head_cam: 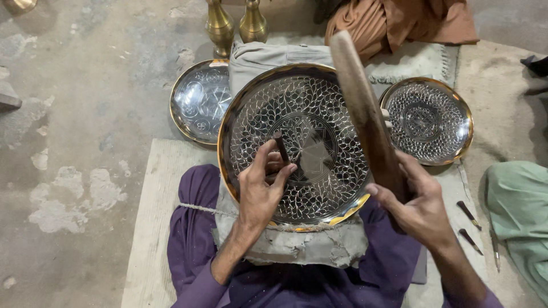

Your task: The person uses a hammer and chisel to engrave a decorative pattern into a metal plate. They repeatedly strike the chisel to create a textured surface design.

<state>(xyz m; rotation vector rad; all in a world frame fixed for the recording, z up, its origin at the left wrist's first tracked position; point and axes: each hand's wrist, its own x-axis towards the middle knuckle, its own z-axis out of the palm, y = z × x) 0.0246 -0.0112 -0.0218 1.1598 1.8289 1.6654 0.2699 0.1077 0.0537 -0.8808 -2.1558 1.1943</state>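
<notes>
So the left hand (260, 191) comes up from the lap with the wrist bent, its grip pinching a short dark chisel (281, 146) between thumb and fingers, tip set on the big engraved plate (297, 142). That plate sits tilted on the person's lap, resting on a grey cloth pad (297, 245). The right hand (414, 208) is raised off to the side, grip wrapped tight around the lower end of a wooden mallet (362, 108) — the mallet angles up over the plate's right edge and looks a bit blurred.

Counting stuff: three engraved plates total — the big one, a smaller plate (200, 100) on the floor to the left and another small plate (427, 120) to the right. Two brass vases (235, 25) at the top, cut off by the frame. At least three spare tools (471, 225) lie on the mat at right.

The smaller left plate is partly hidden behind the big one and a folded grey cloth (268, 57). Orange fabric (399, 20) up top and green fabric (516, 211) at right are both cropped, so hard to say what they are.
</notes>
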